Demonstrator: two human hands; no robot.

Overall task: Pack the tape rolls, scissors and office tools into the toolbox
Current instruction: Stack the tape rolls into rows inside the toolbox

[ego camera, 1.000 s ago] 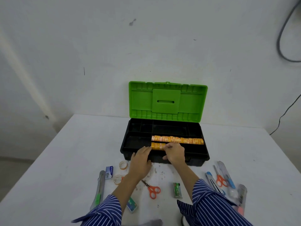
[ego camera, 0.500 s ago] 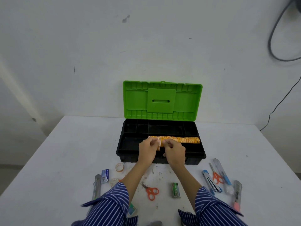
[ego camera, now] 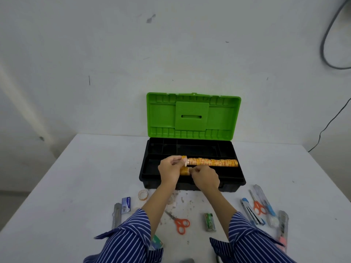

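The black toolbox [ego camera: 231, 184] stands open at the table's back, its green lid [ego camera: 193, 115] upright. A long row of orange tape rolls [ego camera: 214, 162] lies across its tray. My left hand [ego camera: 169, 170] pinches one tape roll [ego camera: 183, 160] at the row's left end. My right hand [ego camera: 206, 176] grips a short stack of orange rolls [ego camera: 185, 171] just in front of the row. On the table lie orange scissors [ego camera: 180, 223] near me and a second pair [ego camera: 257, 206] at the right.
A clear tape roll [ego camera: 142, 194], a blue staple box [ego camera: 126, 204] and a grey cutter [ego camera: 116, 215] lie left. A green box [ego camera: 209, 222] sits in the middle. Staplers, pens and cutters [ego camera: 266, 207] lie right. Scraps litter the table [ego camera: 57, 196] near the toolbox.
Both hands rose from the toolbox's front edge to the tape row. The left hand now pinches a single roll at the row's left end; the right holds a short stack.
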